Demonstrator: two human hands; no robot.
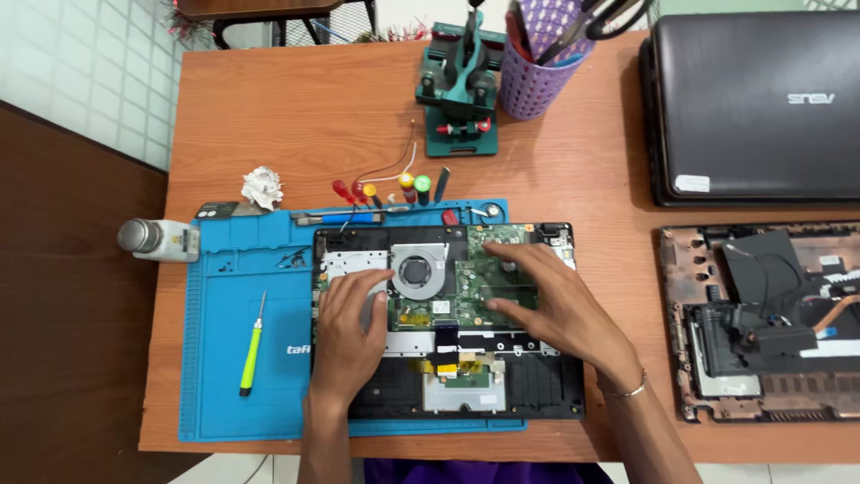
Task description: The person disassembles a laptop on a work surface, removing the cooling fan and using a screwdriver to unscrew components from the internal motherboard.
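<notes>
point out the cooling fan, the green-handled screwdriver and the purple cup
cooling fan (417, 272), head view, on its round hub
green-handled screwdriver (251, 354), head view, on the handle's middle
purple cup (535, 79), head view, on its perforated side wall

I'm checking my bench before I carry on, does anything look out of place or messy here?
A crumpled white paper wad lies loose above the blue mat, and a small bottle lies on its side at the desk's left edge. Both hands, left and right, rest on the opened laptop.
</notes>
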